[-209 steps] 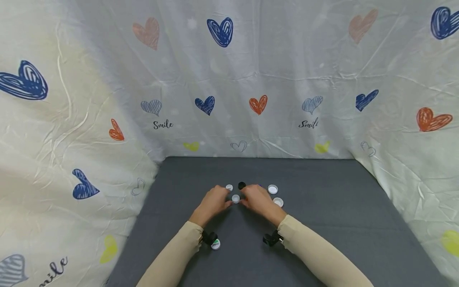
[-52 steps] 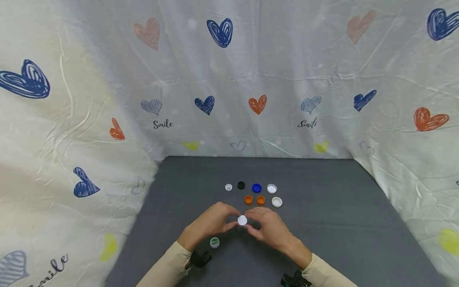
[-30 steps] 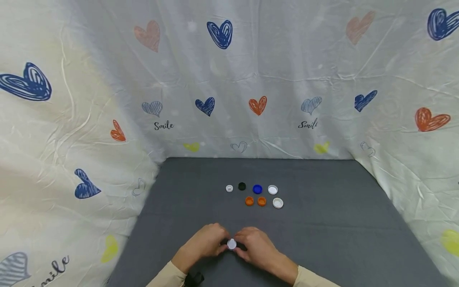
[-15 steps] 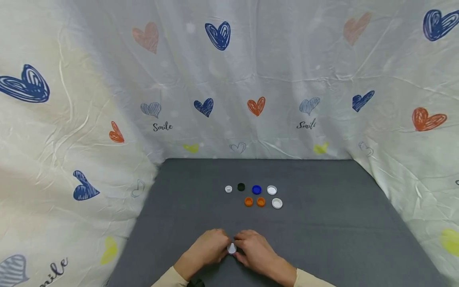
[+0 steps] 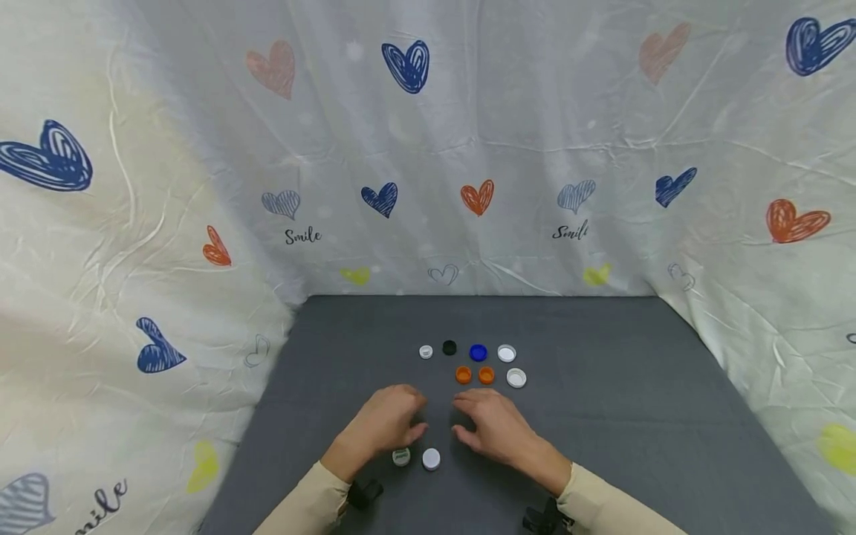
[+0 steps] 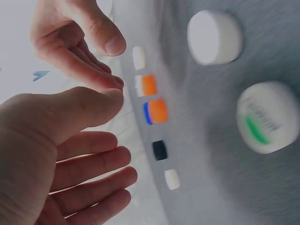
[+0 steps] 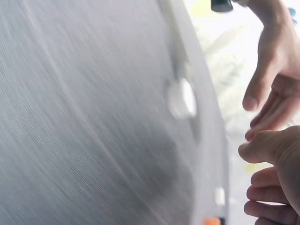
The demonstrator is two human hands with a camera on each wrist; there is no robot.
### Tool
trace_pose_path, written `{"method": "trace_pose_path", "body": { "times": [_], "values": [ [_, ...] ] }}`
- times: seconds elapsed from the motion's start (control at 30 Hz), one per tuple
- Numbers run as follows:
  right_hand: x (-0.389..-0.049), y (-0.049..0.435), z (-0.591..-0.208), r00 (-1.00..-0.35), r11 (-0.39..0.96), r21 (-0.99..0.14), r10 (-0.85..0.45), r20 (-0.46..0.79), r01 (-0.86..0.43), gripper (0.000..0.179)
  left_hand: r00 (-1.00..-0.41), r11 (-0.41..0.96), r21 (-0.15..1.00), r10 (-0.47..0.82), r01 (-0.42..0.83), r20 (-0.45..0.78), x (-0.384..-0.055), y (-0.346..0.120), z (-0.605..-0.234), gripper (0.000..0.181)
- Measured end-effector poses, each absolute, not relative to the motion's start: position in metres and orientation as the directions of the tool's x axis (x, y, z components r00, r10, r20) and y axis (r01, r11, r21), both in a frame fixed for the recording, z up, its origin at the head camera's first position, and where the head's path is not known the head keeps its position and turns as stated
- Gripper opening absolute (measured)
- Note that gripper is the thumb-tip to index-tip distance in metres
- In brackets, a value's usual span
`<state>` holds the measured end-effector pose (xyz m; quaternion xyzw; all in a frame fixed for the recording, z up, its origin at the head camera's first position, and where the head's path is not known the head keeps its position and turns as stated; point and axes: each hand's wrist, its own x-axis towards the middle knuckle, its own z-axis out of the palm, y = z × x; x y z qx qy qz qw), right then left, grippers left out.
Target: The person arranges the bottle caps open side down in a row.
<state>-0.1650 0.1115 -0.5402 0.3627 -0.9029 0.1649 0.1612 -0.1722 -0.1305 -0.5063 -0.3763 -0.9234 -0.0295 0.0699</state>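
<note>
Grip is empty on both sides: the left hand (image 5: 386, 417) and the right hand (image 5: 498, 425), in the lower middle of the head view, hang with thumb well apart from loosely bent fingers, facing each other across a gap and holding nothing. A plain white cap (image 5: 431, 459) sits at lower centre of that frame, smooth face up, with a printed white cap (image 5: 401, 458) just beside it to the left, its top bearing a green mark and lettering too blurred to read. Both look like light, stiff moulded plastic, unlikely to break; the flat tops seem slippery, so the better hold would be a thumb-and-finger pinch across the side wall. Above the hands, near the middle of the frame, two orange caps (image 5: 464, 374) lie hollow side up, left of a wide white cap (image 5: 516, 378). Beyond them, left to right, come a small white cap (image 5: 426, 351), a black cap (image 5: 449, 348), a blue cap (image 5: 478, 353) and a second wide white cap (image 5: 506, 353). Counted, that makes nine: five white, two orange, one black, one blue, all on one dark grey tabletop (image 5: 602, 438).
</note>
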Motion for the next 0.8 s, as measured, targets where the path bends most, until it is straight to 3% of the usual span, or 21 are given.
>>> {"method": "trace_pose_path", "body": {
  "times": [0.27,0.8],
  "values": [
    [-0.199,0.13,-0.515,-0.715,0.742,-0.153,-0.536,0.449,-0.652,0.038,-0.717,0.742,-0.031,0.658,0.67,0.229,-0.202,-0.115,-0.49,0.039],
    [-0.234,0.141,-0.52,-0.778,0.778,-0.194,-0.505,0.374,-0.598,0.04,-0.777,0.777,0.082,0.608,0.625,0.164,-0.243,-0.083,-0.496,0.044]
  ]
}}
